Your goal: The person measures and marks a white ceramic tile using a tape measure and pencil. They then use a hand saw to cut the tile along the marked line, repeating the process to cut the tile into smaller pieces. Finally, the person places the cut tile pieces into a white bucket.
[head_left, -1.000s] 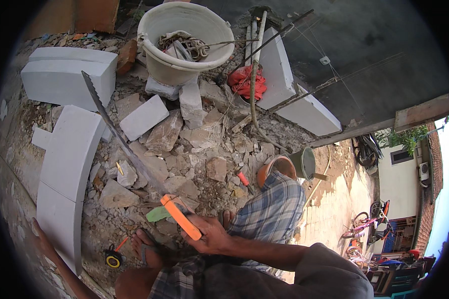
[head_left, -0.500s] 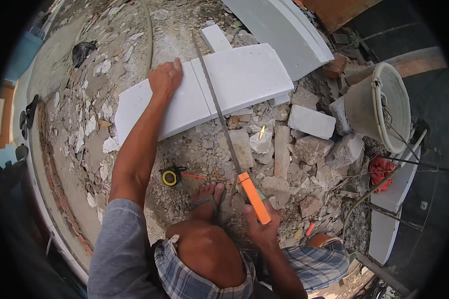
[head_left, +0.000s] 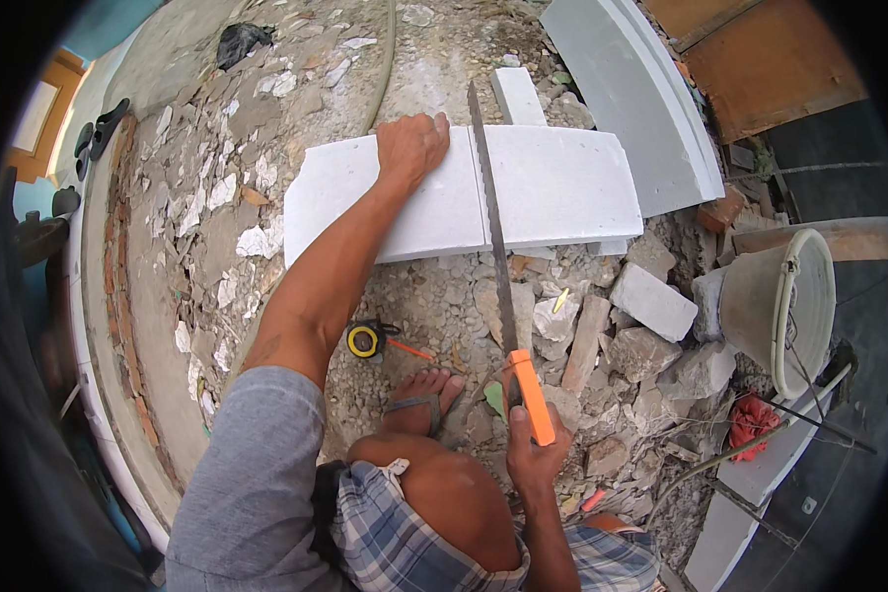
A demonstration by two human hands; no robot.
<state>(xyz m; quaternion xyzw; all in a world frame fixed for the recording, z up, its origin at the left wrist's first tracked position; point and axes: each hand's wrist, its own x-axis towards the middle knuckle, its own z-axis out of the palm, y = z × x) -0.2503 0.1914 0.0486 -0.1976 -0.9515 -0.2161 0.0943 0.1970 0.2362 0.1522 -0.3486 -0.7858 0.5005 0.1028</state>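
My left hand (head_left: 413,148) grips the far edge of a white lightweight block (head_left: 559,183) left of a straight cut line, its fingers bent. My right hand (head_left: 533,449) is closed on the orange handle of a hand saw (head_left: 528,395). The toothed blade lies along the line across the block, its tip past the far edge. Smaller white pieces (head_left: 515,94) show behind and under the block. A black-and-yellow tape measure (head_left: 363,339) rests on the rubble, beside a thin orange item (head_left: 410,349) and my sandalled foot (head_left: 414,400).
A large grey-white slab (head_left: 631,99) lies at the back right, near brown boards (head_left: 760,54). A white bucket (head_left: 760,316), a red bundle (head_left: 750,429), rods and broken stones are at right. A hose (head_left: 385,69) runs behind the block; sandals (head_left: 104,133) sit on a ledge at left.
My view has swung round toward the block. The saw, angled away from the line earlier, now lies along it, and my left hand has come onto the block's far edge.
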